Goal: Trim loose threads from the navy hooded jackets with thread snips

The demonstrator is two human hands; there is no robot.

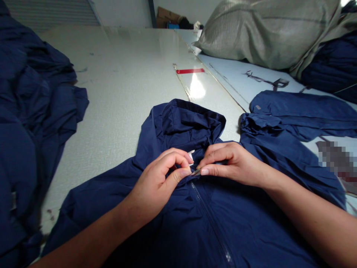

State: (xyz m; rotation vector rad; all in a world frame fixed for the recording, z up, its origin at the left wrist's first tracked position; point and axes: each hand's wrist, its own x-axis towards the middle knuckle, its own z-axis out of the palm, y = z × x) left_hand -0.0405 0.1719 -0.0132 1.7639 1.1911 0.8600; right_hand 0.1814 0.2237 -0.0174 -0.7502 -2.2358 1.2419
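A navy hooded jacket [173, 230] lies front up on the table, its hood [184, 124] spread open away from me. The zipper [209, 212] runs down its front from the collar and is closed. At the zipper's top, my left hand [160, 178] pinches the edge of the jacket's collar between thumb and forefinger. Close beside it, my right hand [228, 163] grips a small pointed metal tool [196, 172], mostly hidden by the fingers, with its tip at the collar. A white label [191, 152] shows inside the neck, partly covered by my left fingers.
A heap of navy garments [36, 96] rises along the left side. Another navy garment [301, 115] lies at the right, beside the jacket's sleeve. A large grey-green sack [267, 33] bulges at the back right. Red tape [190, 71] is stuck on the pale table [117, 85].
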